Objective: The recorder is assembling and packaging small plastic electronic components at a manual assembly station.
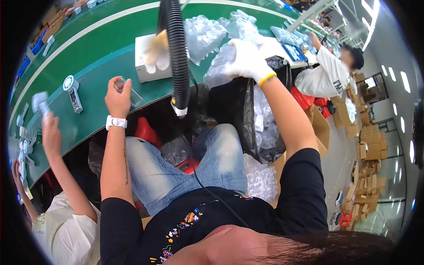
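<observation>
My bare left hand [118, 98], with a white watch on its wrist, is over the near edge of the green bench. Thumb and fingers close round a small clear plastic case [135, 96]. My right hand [248, 61] wears a white knit glove with a yellow cuff. It grips a crumpled clear plastic bag [219, 67] above a black bin liner [232, 104]; its fingertips are partly hidden by the plastic. Between my hands hangs a ribbed black hose [177, 53] with a pale nozzle. Behind it, a white glove [157, 55] lies on a white box [143, 75].
More clear plastic bags [203, 35] lie on the green bench [101, 66]. Left of my hand is a small white-and-grey device [74, 95]. A co-worker's hand [52, 132] holds a white device at far left. Another person [324, 75] works at the right, near cardboard boxes [371, 141].
</observation>
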Motion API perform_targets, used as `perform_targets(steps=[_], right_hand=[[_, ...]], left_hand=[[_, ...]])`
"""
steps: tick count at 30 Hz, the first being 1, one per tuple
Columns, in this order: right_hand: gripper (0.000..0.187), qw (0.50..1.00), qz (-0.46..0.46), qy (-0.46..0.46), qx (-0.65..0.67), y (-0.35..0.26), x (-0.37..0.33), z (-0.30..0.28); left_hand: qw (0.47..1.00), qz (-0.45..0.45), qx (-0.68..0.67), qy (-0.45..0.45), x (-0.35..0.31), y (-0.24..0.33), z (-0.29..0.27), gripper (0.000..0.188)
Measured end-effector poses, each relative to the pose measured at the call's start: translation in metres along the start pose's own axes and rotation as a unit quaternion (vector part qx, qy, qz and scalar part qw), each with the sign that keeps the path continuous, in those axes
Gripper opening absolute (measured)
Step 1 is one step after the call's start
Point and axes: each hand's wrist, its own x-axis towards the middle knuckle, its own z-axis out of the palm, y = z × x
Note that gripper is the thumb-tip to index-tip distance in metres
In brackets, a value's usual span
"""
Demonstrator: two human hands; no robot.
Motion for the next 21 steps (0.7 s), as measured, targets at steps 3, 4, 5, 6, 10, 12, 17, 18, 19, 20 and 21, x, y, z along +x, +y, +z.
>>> perform_targets(steps=[3, 4, 5, 6, 10, 12, 17, 18, 19, 20, 21], right_hand=[[0.096, 0.999, 0.019, -0.042, -0.01, -0.01, 0.038, 0.006], [0.098, 0.997, 0.034, -0.064, -0.014, -0.012, 0.049, 0.008], [0.098, 0.997, 0.031, -0.063, -0.014, -0.012, 0.061, 0.008], [0.101, 0.995, 0.048, -0.09, -0.018, -0.011, 0.072, 0.008], [0.114, 0.983, 0.092, -0.153, -0.043, -0.009, 0.101, 0.007], [0.122, 0.975, 0.113, -0.171, -0.083, -0.008, 0.111, 0.007], [0.128, 0.962, 0.121, -0.216, -0.115, -0.004, 0.125, 0.0], [0.129, 0.962, 0.121, -0.211, -0.121, -0.005, 0.126, -0.001], [0.13, 0.963, 0.122, -0.205, -0.126, -0.006, 0.126, -0.002], [0.13, 0.964, 0.123, -0.198, -0.131, -0.006, 0.125, -0.003], [0.13, 0.964, 0.124, -0.198, -0.129, -0.006, 0.125, -0.004]], left_hand=[[1.0, -0.003, -0.014, 0.004, 0.0, 0.002, -0.003, 0.037], [1.0, -0.002, -0.019, 0.002, 0.0, 0.002, -0.003, 0.037], [1.0, 0.0, -0.025, -0.001, 0.0, 0.002, -0.003, 0.038], [1.0, -0.001, -0.025, 0.0, 0.001, 0.002, -0.003, 0.038], [0.999, -0.004, -0.041, 0.001, 0.002, 0.001, -0.005, 0.036], [0.999, -0.017, -0.048, -0.014, 0.001, -0.001, -0.004, 0.036], [0.997, -0.028, -0.063, -0.027, 0.003, -0.001, -0.003, 0.035], [0.997, -0.027, -0.062, -0.028, 0.002, -0.002, -0.003, 0.035], [0.998, -0.021, -0.06, -0.021, 0.002, -0.003, -0.003, 0.035], [0.998, -0.014, -0.058, -0.013, 0.002, -0.003, -0.002, 0.034], [0.998, -0.007, -0.057, -0.006, 0.002, -0.003, -0.002, 0.034]])
